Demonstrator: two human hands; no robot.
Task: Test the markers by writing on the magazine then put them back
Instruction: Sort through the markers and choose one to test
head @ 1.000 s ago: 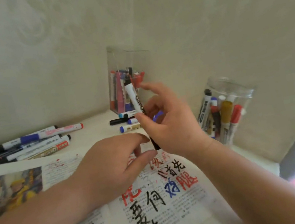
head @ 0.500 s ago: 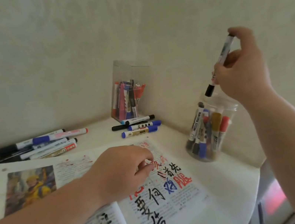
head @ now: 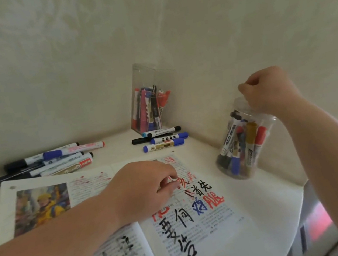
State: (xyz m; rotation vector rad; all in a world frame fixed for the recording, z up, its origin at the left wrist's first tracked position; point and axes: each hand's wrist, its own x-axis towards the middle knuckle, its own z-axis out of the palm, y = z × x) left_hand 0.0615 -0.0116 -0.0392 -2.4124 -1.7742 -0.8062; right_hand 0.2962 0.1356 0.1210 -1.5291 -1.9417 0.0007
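Lying crosswise at centre frame, the loose markers (head: 163,139) point their long axes left-right, beyond our left hand (head: 145,190), the nearer one, fingers curled on the magazine (head: 101,208). Our right hand (head: 269,91) hovers pinched over the jar (head: 243,137); whether it holds anything we cannot tell.

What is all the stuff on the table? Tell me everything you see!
magazine: one, open, scribbled in black, red and blue, front of table.
round jar: one, clear, right side, full of markers.
square box: one, clear, back corner, holding markers.
left pile of markers: several, black, blue, red, behind magazine.
middle markers: about four, blue and black, before the box.
table: one, white.
left hand: on magazine.
right hand: over jar mouth.
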